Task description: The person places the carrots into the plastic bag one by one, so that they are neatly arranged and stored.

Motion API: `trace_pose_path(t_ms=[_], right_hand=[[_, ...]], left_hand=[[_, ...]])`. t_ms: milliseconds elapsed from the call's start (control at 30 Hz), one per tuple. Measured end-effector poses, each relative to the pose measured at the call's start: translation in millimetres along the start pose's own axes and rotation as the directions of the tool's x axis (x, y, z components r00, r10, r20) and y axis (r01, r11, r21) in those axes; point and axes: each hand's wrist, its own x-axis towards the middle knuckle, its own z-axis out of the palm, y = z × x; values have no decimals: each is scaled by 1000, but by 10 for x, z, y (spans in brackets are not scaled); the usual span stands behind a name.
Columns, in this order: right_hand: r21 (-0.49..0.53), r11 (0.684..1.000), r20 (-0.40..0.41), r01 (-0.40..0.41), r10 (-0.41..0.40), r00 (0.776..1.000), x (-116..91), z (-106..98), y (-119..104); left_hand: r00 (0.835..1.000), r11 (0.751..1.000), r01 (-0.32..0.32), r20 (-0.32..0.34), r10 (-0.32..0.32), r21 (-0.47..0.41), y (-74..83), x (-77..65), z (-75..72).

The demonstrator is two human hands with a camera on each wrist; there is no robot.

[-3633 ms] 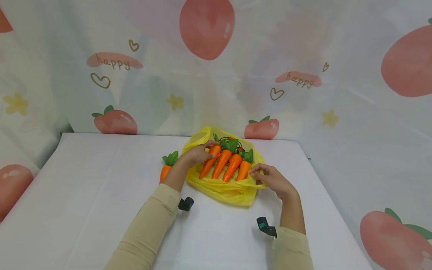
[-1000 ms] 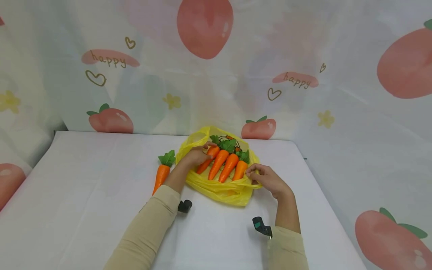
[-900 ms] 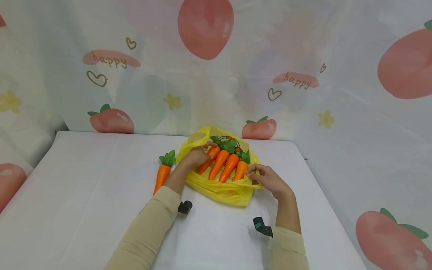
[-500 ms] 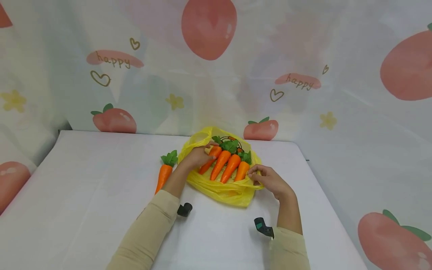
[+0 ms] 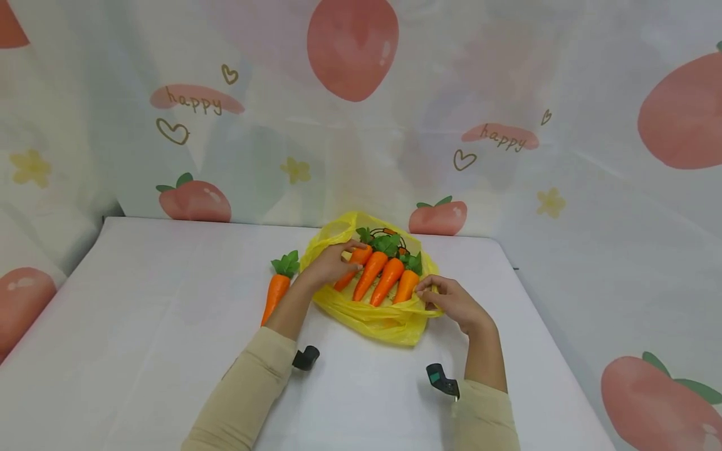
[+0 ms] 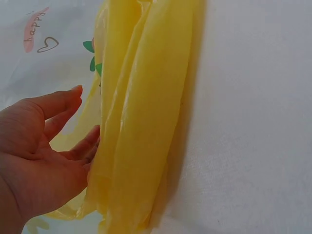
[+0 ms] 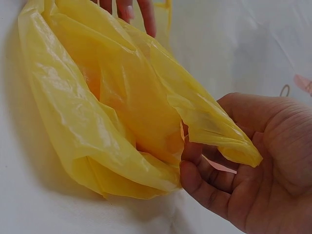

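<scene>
A yellow plastic bag (image 5: 366,323) lies with its mouth toward me, holding several carrots with green leafy tops. My left hand (image 5: 329,265) reaches into its left side, thumb and fingers spread about the leftmost carrot (image 5: 346,277), which it partly covers. In the left wrist view that hand (image 6: 36,151) has a gap between thumb and fingers, and the bag's side hides some fingertips. My right hand (image 5: 454,302) pinches the bag's edge at the right, beside the rightmost carrot (image 5: 407,285). The right wrist view shows the yellow plastic between thumb and fingers of that hand (image 7: 253,156).
One more carrot (image 5: 276,291) lies on the white table (image 5: 169,326) left of the bag, partly behind my left forearm. Behind the table hangs a fruit-patterned cloth (image 5: 254,150). Black wrist devices, the right one (image 5: 442,379) included, sit near both sleeves.
The leftmost carrot in the bag has sunk slightly and tilts more to the left. More of the loose carrot shows beside my left arm. My right hand keeps its hold on the bag.
</scene>
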Motion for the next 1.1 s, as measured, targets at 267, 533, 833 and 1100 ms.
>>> trace_pose_path(t_ms=[267,533,833,1100], right_hand=[[-10,1000,-1,2,-2,1000,8,23,-14],[-18,1000,-4,-5,5,1000,28,23,23],[-23,1000,-4,-6,6,1000,46,39,22],[-34,999,-3,-17,17,1000,61,30,37]], left_hand=[[996,996,-77,44,80,-48,46,-122,-59],[992,992,-99,70,104,-81,50,-238,-96],[994,994,-84,71,89,-66,22,-440,-231],[996,995,-70,48,73,-73,-50,-541,-348]])
